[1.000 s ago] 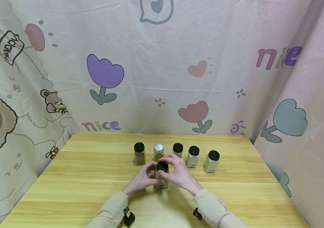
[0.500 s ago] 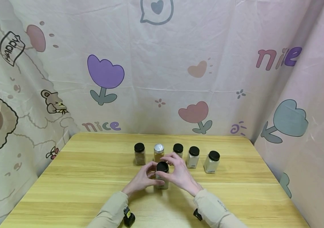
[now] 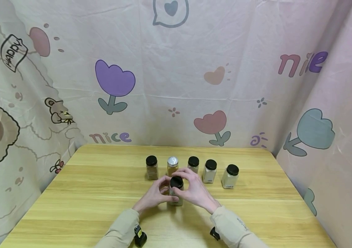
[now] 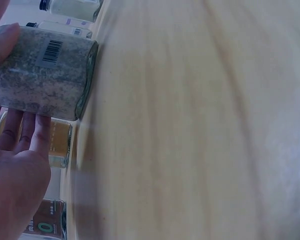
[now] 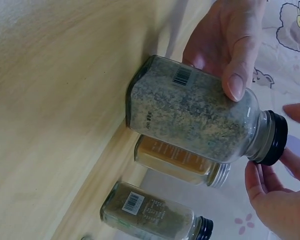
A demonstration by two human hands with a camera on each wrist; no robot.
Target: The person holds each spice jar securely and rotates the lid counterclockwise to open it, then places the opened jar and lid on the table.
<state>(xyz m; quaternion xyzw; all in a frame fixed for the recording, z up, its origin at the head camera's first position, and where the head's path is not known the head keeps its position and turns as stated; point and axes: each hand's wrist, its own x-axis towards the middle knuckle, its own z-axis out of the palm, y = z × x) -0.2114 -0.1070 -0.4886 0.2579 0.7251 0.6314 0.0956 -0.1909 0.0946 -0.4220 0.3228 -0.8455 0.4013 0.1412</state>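
A square glass spice jar of pale, dark-flecked flakes stands upright on the wooden table. My left hand grips its body, thumb on the near side and fingers round behind, as the left wrist view shows. Over the top, my right hand has its fingertips and thumb round the black lid, which sits on the neck. Just behind the held jar stands a jar of yellow-orange powder with a silver lid, partly covered by my hands.
A black-lidded jar of brown powder stands back left. To the right are a partly hidden black-lidded jar, a white-filled jar and another pale-filled jar. A printed curtain hangs behind the table.
My right thumb and fingers have shifted slightly round the lid. My left hand and the jar stay in place.
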